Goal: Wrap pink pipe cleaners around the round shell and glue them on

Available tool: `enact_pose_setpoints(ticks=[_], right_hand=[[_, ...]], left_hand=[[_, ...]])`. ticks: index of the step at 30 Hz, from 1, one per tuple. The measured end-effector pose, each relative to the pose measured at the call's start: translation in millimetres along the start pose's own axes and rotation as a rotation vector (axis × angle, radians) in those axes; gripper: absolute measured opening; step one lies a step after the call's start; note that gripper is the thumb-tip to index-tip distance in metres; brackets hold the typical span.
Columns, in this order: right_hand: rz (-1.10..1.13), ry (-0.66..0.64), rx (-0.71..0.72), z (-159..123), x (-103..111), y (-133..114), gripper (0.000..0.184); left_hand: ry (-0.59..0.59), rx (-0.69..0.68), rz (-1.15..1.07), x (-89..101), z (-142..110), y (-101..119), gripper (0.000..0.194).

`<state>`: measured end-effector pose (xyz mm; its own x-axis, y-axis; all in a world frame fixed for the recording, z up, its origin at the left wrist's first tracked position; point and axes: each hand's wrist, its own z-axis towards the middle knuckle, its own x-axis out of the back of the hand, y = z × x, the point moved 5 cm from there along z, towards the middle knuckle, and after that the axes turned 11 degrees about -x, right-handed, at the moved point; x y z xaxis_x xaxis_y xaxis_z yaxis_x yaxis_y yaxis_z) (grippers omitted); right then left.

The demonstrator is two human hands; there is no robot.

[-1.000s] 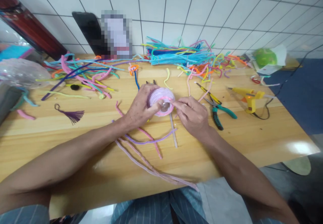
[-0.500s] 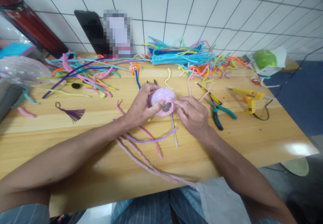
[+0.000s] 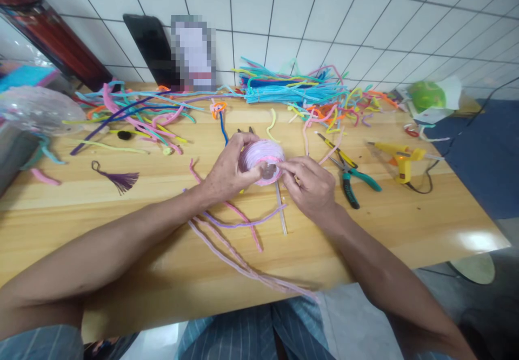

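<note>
A round lilac ball wound from pipe cleaners (image 3: 264, 148) is in my left hand (image 3: 227, 168), tilted so its round opening faces me. My thumb lies at the edge of that opening and the fingers wrap the far side. A pink pipe cleaner (image 3: 273, 160) runs along the opening's rim. At the rim's right side, my right hand (image 3: 311, 186) pinches the pink strand between thumb and forefinger; the fingertips partly hide it. Below the ball, a clear glue stick (image 3: 283, 219) lies on the table, crossed by a purple pipe cleaner (image 3: 239, 226).
Teal-handled pliers (image 3: 349, 184) and a yellow glue gun (image 3: 401, 160) with a cord lie to the right. A pipe cleaner bundle (image 3: 294, 91) lies by the tiled wall. Leftward are a purple tassel (image 3: 121, 179), a phone (image 3: 150, 46) and a red flask (image 3: 57, 35).
The view has shifted slightly. The ball is tipped a little differently, while both hands keep nearly the same places on it.
</note>
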<state>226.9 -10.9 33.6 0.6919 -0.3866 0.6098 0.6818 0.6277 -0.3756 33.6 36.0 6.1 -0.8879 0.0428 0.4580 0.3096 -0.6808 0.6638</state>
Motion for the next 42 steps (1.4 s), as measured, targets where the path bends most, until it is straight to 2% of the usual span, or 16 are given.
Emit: enact_pose_setpoints(ticks=[5,13,18,23,27,31,35,42], right_hand=[[0.031,-0.001,-0.012,0,-1,-1,0.031],[0.016,-0.017,-0.067,0,0,-1,0.026],[0.036,-0.020,-0.049,2,0,-2,0.026],[0.045,0.001,-0.028,4,1,-1,0.025],[0.027,-0.004,-0.067,4,-1,4,0.025],[0.046,0.008,-0.048,3,-1,4,0.024],[0.043,-0.020,-0.051,5,-3,6,0.025],[-0.138,0.032,0.013,7,-3,0,0.019]], left_hand=[[-0.019,-0.004,-0.012,1.4,0,-1,0.046],[-0.083,-0.152,0.101,3.7,4,-2,0.044],[-0.091,-0.078,0.012,1.1,1,-6,0.049],[-0.004,-0.012,-0.030,-0.3,-1,-6,0.049],[-0.012,-0.049,-0.009,-3.9,-1,-7,0.055],[-0.063,-0.123,0.059,-5.5,-1,-5,0.053],[-0.122,-0.091,0.035,-8.1,-3,-7,0.059],[-0.054,-0.049,0.028,-7.0,-10,-20,0.064]])
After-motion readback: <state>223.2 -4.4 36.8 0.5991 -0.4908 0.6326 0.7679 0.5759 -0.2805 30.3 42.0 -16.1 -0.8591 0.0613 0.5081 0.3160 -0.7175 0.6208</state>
